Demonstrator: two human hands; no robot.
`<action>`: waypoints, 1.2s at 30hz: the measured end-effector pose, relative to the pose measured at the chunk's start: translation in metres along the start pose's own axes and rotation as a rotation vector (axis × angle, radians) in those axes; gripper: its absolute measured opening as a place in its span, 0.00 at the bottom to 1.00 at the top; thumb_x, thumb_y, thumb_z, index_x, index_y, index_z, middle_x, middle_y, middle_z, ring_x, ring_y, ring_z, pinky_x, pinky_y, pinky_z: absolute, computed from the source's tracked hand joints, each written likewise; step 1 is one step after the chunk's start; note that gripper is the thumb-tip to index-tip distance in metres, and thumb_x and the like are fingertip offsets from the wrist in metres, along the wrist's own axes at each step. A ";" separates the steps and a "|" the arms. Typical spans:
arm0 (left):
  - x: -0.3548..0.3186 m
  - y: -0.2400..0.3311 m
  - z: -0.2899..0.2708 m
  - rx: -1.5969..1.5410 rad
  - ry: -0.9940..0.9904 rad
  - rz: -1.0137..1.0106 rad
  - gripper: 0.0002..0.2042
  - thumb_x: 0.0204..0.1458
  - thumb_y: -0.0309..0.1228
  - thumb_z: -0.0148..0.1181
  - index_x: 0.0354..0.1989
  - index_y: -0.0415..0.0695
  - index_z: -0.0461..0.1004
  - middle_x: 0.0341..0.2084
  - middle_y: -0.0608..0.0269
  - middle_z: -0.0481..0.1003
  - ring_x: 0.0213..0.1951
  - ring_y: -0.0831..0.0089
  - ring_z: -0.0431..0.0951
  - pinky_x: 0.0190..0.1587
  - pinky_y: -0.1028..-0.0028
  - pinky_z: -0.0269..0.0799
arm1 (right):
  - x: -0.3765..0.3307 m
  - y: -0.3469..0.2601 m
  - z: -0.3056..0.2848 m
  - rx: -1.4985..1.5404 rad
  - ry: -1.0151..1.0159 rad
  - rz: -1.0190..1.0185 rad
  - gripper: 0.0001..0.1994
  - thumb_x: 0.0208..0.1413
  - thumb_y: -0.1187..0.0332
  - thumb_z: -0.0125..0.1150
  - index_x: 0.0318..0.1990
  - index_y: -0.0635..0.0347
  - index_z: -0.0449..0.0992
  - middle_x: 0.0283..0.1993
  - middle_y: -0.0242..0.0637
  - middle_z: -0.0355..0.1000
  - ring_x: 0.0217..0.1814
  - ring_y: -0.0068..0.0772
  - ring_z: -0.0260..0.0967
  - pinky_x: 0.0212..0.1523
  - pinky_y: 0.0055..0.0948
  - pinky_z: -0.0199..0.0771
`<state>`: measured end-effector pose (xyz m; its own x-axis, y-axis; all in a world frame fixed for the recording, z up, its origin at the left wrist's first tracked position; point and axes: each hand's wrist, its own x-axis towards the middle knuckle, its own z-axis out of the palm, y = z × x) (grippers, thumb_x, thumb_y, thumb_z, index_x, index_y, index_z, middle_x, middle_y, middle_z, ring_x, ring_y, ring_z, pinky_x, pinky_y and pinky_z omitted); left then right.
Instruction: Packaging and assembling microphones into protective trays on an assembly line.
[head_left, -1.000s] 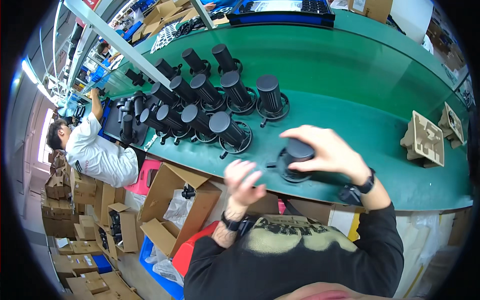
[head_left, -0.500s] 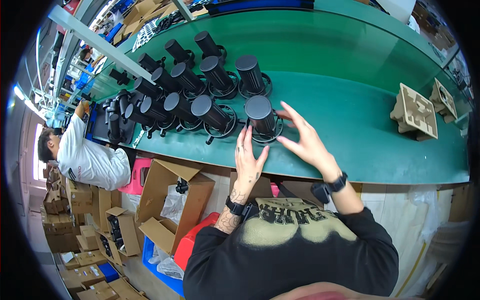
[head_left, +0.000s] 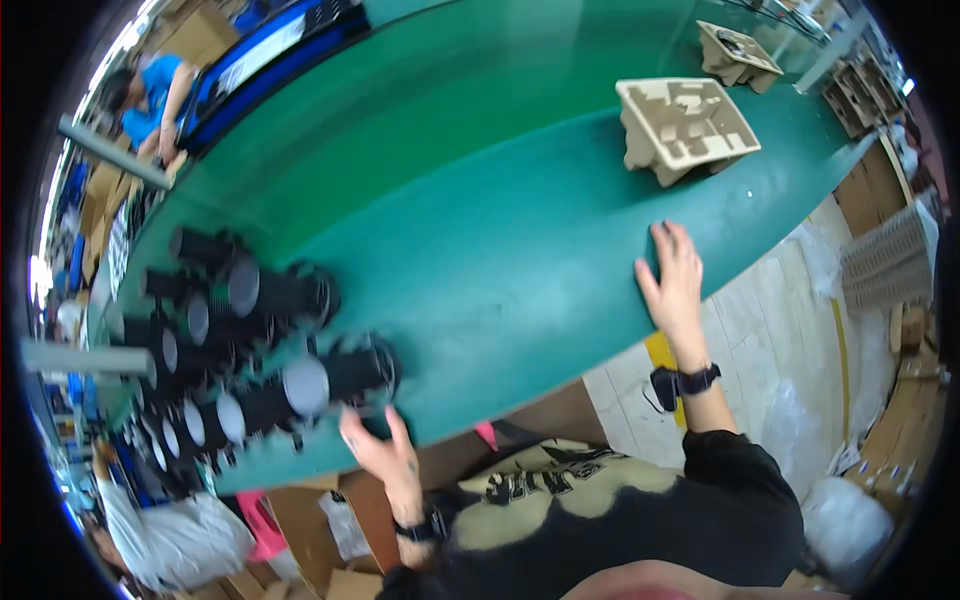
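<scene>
Black cylinders with ring-shaped bases stand in rows on the left of the green table [head_left: 520,310]; they look blurred. My left hand [head_left: 385,458] is at the table's front edge, beside the nearest black cylinder [head_left: 350,372]. Its fingers and thumb are apart with nothing in them; I cannot tell whether the fingertips touch the cylinder. My right hand [head_left: 676,285] reaches over the right part of the table, empty, fingers extended and thumb apart. Beyond it sits a beige moulded pulp tray [head_left: 672,150] with hollow compartments.
A second pulp tray [head_left: 735,62] is farther back, with something dark in it. A grey metal bar [head_left: 90,358] juts in at left. Cardboard boxes [head_left: 300,525] stand below the table edge. Two co-workers sit at left, one in blue [head_left: 150,100], one in white [head_left: 180,535].
The view has swung to the right. Both hands have parted from around the front cylinder: the right has moved across toward the pulp trays, the left remains near the cylinder.
</scene>
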<state>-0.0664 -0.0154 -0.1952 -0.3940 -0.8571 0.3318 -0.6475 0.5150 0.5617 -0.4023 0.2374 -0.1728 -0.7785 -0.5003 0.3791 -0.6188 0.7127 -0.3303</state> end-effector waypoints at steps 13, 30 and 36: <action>0.000 -0.148 0.003 0.147 -0.521 0.304 0.09 0.45 0.34 0.59 0.29 0.41 0.72 0.31 0.48 0.70 0.38 0.50 0.69 0.42 0.58 0.64 | 0.015 0.013 -0.024 0.076 -0.153 0.006 0.23 0.43 0.71 0.57 0.51 0.58 0.68 0.62 0.46 0.59 0.67 0.51 0.52 0.65 0.52 0.50; 0.059 0.136 -0.046 -0.759 -0.165 -0.902 0.13 0.51 0.33 0.64 0.27 0.42 0.64 0.16 0.62 0.72 0.16 0.75 0.74 0.23 0.77 0.74 | 0.091 0.032 -0.071 0.622 -0.998 0.195 0.28 0.49 0.66 0.61 0.60 0.55 0.64 0.60 0.45 0.61 0.56 0.48 0.66 0.54 0.46 0.67; 0.111 0.291 -0.082 -0.642 -0.403 -0.333 0.10 0.48 0.27 0.66 0.29 0.38 0.69 0.19 0.66 0.73 0.17 0.80 0.72 0.20 0.82 0.67 | 0.153 -0.075 -0.182 1.321 -0.878 0.171 0.35 0.51 0.65 0.62 0.66 0.54 0.55 0.54 0.45 0.68 0.53 0.37 0.69 0.50 0.33 0.71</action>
<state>-0.2453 0.0388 0.0675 -0.5306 -0.8330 -0.1569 -0.3211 0.0262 0.9467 -0.4558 0.1966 0.0679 -0.3721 -0.9109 -0.1783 0.1891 0.1137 -0.9754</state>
